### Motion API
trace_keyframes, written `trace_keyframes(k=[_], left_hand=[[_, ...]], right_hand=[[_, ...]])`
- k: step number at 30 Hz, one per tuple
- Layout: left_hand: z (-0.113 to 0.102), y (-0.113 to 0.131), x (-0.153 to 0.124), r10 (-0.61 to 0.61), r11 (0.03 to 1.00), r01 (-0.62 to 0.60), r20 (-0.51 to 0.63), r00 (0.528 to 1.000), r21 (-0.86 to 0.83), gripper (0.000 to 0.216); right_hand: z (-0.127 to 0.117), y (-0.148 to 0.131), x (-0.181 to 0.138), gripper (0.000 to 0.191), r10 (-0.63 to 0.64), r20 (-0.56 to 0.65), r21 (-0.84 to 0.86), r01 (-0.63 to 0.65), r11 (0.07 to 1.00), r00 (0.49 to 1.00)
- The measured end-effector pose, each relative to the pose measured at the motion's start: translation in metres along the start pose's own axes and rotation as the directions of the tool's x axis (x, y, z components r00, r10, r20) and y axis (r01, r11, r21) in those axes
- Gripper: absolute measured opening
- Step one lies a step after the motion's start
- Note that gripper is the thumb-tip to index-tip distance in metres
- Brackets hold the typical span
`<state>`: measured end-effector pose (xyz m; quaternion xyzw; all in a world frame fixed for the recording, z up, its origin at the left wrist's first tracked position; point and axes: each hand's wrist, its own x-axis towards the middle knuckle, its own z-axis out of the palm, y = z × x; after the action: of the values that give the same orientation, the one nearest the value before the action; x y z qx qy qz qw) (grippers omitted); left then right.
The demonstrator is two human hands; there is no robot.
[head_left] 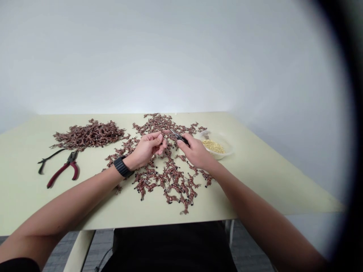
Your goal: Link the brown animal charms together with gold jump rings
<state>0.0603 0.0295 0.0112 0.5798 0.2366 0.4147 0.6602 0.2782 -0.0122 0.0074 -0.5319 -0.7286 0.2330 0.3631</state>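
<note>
Over the middle of the table, my left hand (150,147) is closed in a pinch, a dark band on its wrist. What sits between its fingertips is too small to make out. Pliers (180,137) with black grips are wrapped in my right hand (197,151), their metal tips pointing left, close to my left fingertips. Beneath and around both hands lie many small brown animal figurines (174,181) with dark feet, spread loosely. The hands hide part of this spread.
A dense pile of the same brown figurines (89,135) is at the left. In front of it lie red-handled pliers (68,166) and a black-handled tool (47,160). A clear plastic bowl (227,151) of small gold pieces stands right of my right hand on the pale yellow table (255,173).
</note>
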Motion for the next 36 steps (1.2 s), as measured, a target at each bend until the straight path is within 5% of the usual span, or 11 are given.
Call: trace_keyframes(k=[14,18,23,27,32,36], left_hand=[[-0.012,-0.01,0.004,-0.014,1.0,0.014,0.001,1.0,-0.011,0.034],[-0.009,-0.008,0.003,0.022,1.0,-0.022,-0.029,0.999,0.005,0.033],[-0.003,-0.007,0.001,0.073,0.996,-0.069,-0.082,0.994,0.06,0.036],[0.003,-0.009,-0.002,0.07,0.995,-0.064,-0.072,0.995,0.082,0.038],[-0.001,-0.015,-0.001,0.061,0.995,-0.052,-0.101,0.993,0.081,0.038],[-0.007,-0.019,0.001,0.059,0.996,-0.05,-0.115,0.992,0.08,0.037]], right_hand=[[-0.002,0.016,0.005,0.04,0.046,0.018,-0.036,-0.045,0.998,0.999],[0.01,0.019,0.003,0.045,0.098,0.035,-0.191,-0.09,0.977,0.995],[0.044,0.017,-0.004,0.034,-0.134,0.028,-0.423,0.133,0.896,0.991],[0.057,0.01,-0.008,0.04,-0.19,0.101,-0.481,0.215,0.85,0.977],[0.024,0.006,-0.003,0.05,-0.18,0.058,-0.313,0.189,0.931,0.982],[-0.032,0.027,0.012,0.038,0.095,-0.182,-0.207,-0.133,0.969,0.979]])
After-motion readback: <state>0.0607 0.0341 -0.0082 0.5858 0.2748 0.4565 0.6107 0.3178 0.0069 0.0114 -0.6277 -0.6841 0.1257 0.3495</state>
